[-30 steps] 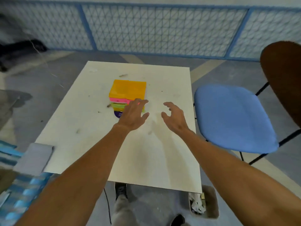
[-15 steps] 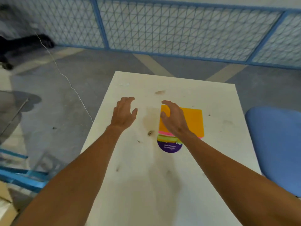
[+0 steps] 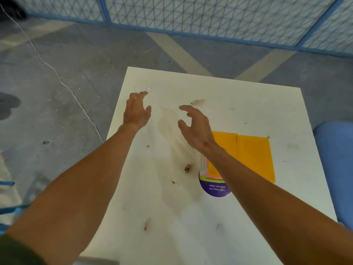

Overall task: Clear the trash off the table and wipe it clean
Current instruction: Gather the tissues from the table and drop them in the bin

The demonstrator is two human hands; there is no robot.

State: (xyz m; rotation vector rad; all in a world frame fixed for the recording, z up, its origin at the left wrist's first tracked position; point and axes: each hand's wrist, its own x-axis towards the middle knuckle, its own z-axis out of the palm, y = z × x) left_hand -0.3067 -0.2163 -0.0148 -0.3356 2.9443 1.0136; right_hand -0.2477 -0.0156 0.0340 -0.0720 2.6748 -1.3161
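Note:
A white table [image 3: 238, 104] carries brown smears, crumbs and a dark speck of dirt [image 3: 188, 168]. A pack of folded cloths [image 3: 254, 155], orange on top with a purple label, lies right of centre, partly under my right forearm. A small clear scrap [image 3: 147, 89] sits near the table's far left corner. My left hand [image 3: 136, 109] hovers with loose fingers just short of that scrap. Over the stained middle, my right hand [image 3: 194, 127] is held with fingers spread and lightly curved, holding nothing.
A blue chair seat [image 3: 336, 165] stands at the table's right edge. A thin white cable [image 3: 57, 75] runs across the grey floor on the left. A blue mesh fence [image 3: 210, 16] closes the far side. Blue-striped material [image 3: 7, 207] lies at the lower left.
Both hands have moved toward the table's far left corner and away from the cloth pack. The view has swung left, so the chair has slid to the frame's right edge.

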